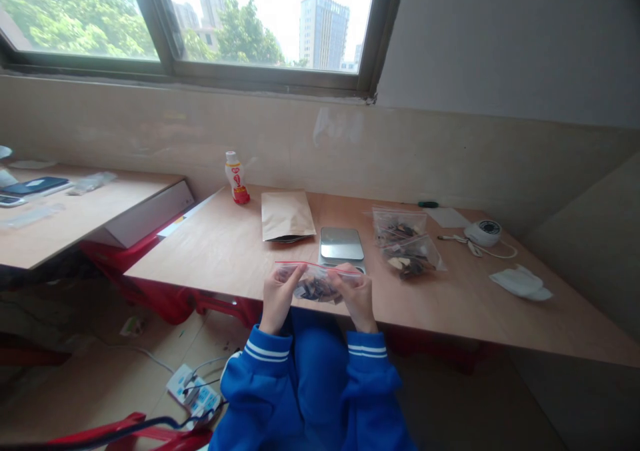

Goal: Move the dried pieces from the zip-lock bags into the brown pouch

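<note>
Head view: my left hand (280, 298) and right hand (356, 295) pinch opposite sides of a zip bag (318, 286) with a red seal, holding it up just over the front edge of the worktop (210, 254); dark pieces sit in its bottom. Behind it lies a metal scale (342, 244), with a paper pouch (286, 215) to its left and two filled zip bags (406, 243) to its right.

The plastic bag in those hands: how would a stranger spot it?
Below the window stands a wooden desk. At its edge, the left hand and right hand hold a clear zip bag of dark pieces; two similar bags lie to its right.
</note>
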The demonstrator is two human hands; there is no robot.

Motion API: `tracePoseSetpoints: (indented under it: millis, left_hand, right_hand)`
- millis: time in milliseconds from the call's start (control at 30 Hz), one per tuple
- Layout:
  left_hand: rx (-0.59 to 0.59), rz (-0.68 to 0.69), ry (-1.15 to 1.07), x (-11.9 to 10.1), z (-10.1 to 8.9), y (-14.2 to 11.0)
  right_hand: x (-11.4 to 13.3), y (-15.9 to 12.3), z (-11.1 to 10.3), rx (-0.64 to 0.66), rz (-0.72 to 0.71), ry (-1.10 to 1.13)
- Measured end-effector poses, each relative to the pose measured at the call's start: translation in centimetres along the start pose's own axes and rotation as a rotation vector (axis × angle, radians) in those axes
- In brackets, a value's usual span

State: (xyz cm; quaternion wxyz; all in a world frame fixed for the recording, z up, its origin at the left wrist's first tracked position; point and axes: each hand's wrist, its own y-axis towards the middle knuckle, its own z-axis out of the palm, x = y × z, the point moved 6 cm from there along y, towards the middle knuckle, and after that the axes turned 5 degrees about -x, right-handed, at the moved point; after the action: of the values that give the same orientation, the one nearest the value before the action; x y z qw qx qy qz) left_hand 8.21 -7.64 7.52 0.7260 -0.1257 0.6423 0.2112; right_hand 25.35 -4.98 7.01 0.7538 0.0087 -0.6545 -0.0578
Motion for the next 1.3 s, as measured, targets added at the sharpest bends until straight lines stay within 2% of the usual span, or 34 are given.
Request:
tracePoseSetpoints:
  millis: [233,333,400,533,767,1000,1100,1300]
  left_hand:
    - [-0.030,0.045,0.030,-0.6,0.7,0.2]
    - [-0.023,0.035,-0.008,-0.8,0.7,0.2]
    - [0.023,0.003,-0.038,-0.9,0.7,0.3]
    - [0.108,-0.039,-0.072,-1.0,0.5,0.3]
    - [0.177,-0.067,-0.025,-0.5,0.4,0.1]
    - [0.114,-0.050,-0.027,-0.3,0.8,0.0]
    - [0.084,-0.069,-0.040,-0.1,0.8,0.0]
    - [0.096,-0.107,-0.060,0.4,0.2,0.3]
  right_hand:
    - [-0.2,0.8,0.3,-0.017,-0.068,0.098]
    - [-0.4,1.1,0.8,0.079,-0.082,0.188]
    - [-0.5,1.2,1.1,0.152,-0.096,0.219]
    - [-0.6,1.2,1.7,0.254,-0.126,0.137]
    - [0.0,1.3,1.7,0.132,-0.163,0.031]
    - [0.3,1.2,1.5,0.060,-0.233,-0.053]
    - [0.0,1.2,1.4,0.048,-0.192,-0.071]
    - [-1.1,1.2,1.7,0.089,0.015,-0.052]
